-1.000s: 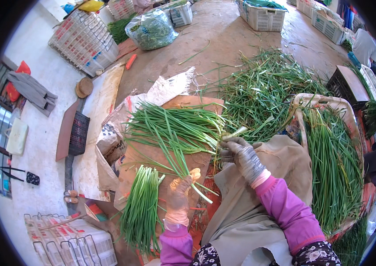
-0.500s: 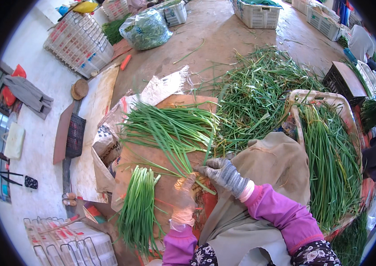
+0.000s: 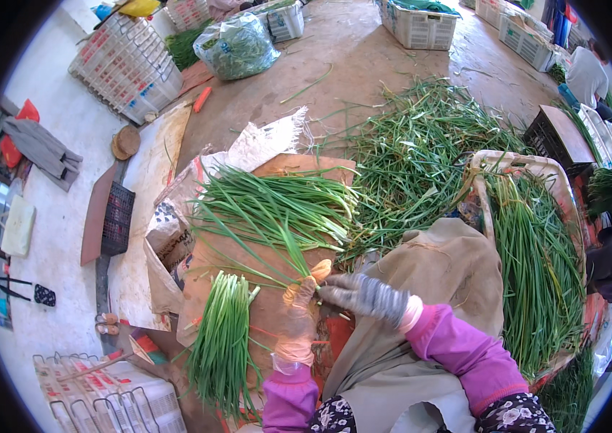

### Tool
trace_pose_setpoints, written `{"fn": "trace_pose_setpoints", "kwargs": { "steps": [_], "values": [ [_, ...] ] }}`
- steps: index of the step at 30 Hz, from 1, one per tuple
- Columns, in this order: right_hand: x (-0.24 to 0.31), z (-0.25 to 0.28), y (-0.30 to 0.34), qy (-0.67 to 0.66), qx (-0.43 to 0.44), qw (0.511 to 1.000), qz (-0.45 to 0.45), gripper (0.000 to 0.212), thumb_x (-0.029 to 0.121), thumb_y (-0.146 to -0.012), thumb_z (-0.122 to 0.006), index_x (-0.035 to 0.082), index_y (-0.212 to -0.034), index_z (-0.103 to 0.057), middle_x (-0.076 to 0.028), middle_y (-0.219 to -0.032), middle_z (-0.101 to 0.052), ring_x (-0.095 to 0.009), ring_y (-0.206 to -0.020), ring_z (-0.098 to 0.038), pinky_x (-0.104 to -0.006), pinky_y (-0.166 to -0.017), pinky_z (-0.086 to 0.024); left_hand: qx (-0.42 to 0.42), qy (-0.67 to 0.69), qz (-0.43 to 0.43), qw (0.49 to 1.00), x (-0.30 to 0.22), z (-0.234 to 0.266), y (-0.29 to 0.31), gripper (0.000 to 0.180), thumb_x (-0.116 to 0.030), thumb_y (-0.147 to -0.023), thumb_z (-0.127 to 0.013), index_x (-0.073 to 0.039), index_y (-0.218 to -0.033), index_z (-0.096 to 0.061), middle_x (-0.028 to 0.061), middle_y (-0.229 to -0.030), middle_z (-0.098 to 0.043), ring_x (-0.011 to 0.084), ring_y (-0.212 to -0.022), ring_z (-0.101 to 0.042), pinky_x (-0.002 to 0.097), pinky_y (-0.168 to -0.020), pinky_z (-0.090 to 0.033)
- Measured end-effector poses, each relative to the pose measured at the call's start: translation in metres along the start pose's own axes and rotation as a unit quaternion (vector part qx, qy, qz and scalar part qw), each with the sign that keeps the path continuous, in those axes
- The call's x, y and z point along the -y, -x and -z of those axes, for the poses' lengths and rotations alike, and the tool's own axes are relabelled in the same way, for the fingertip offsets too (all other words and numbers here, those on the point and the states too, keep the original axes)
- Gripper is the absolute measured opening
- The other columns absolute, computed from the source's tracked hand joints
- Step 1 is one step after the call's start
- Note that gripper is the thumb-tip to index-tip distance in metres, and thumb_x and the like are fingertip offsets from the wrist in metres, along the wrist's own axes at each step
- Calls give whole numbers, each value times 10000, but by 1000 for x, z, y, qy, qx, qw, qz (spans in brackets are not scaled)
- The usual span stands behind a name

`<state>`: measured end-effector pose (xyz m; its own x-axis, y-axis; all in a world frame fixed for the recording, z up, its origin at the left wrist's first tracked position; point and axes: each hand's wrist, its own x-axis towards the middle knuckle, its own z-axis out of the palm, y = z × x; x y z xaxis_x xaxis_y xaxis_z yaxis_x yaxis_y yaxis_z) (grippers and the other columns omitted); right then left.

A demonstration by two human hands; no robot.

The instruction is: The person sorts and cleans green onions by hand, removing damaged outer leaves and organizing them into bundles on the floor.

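My left hand, in an orange-tinted glove, is closed around a few long green chives, whose leaves fan up and left. Close beside it is my right hand, in a grey knit glove. Its fingers stretch left toward the stem ends, slightly blurred, and whether they touch them is hard to see. Beyond my hands, a loose pile of chives lies on a brown board. A neater bundle of chives rests left of my left forearm, its pale ends pointing away from me.
A big heap of loose green leaves covers the floor ahead. At my right stands a pale crate packed with long greens. A woven sack lies at the board's left edge. Stacked white crates stand far left; a grey-brown cloth covers my lap.
My left hand has turned, its fingers now pointing up and right, and the held chives have swung more upright. My right hand has shifted slightly down, its fingers straighter than before.
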<state>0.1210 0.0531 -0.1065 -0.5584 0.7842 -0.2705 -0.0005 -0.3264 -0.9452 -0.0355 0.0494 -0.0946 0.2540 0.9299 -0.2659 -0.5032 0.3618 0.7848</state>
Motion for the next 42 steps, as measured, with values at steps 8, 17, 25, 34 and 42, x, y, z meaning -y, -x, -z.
{"fn": "trace_pose_setpoints", "kwargs": {
  "steps": [8, 17, 25, 34, 42],
  "values": [
    [1, -23, -11, 455, -45, 888, 43, 313, 346, -889, -482, 53, -948, -576, -148, -752, -608, -325, -682, -597, -382, -579, -477, -101, -89, -43, 990, 16, 23, 6, 291, -131, -874, -572, 53, -1099, -552, 156, -1021, -626, 210, -937, -604, 315, -860, -477],
    [-23, 10, -22, 26, -259, 958, 122, 273, 293, -879, -517, 32, -917, -588, -56, -736, -602, -172, -550, -563, -321, -489, -450, -118, -44, -54, 991, -24, 26, 18, 329, -228, -883, -557, 70, -1021, -560, 168, -911, -640, 270, -870, -628, 379, -841, -489],
    [4, 92, -37, -336, -332, 866, 162, 360, 186, -841, -600, 28, -1132, -460, -77, -864, -547, -171, -695, -540, -334, -676, -514, -69, 36, -26, 997, -59, 32, 46, 297, -248, -868, -569, 27, -980, -574, 64, -612, -572, 202, -530, -578, 400, -541, -531],
    [87, -1, -62, 197, 22, 980, -6, 381, 288, -875, -559, 19, -1144, -547, -95, -904, -633, -121, -795, -600, -282, -707, -491, -76, -75, 91, 990, -41, 7, 50, 320, -273, -887, -542, 35, -965, -581, 40, -548, -509, 169, -430, -504, 332, -421, -471],
    [38, 80, -93, 175, -280, 936, 123, 183, 178, -864, -501, 42, -932, -602, -101, -718, -625, -216, -636, -609, -364, -587, -497, 79, 215, -161, 960, -70, 42, 54, 442, -303, -952, -416, 2, -1270, -378, -37, -556, -410, 64, -401, -366, 216, -350, -301]
  ]
}}
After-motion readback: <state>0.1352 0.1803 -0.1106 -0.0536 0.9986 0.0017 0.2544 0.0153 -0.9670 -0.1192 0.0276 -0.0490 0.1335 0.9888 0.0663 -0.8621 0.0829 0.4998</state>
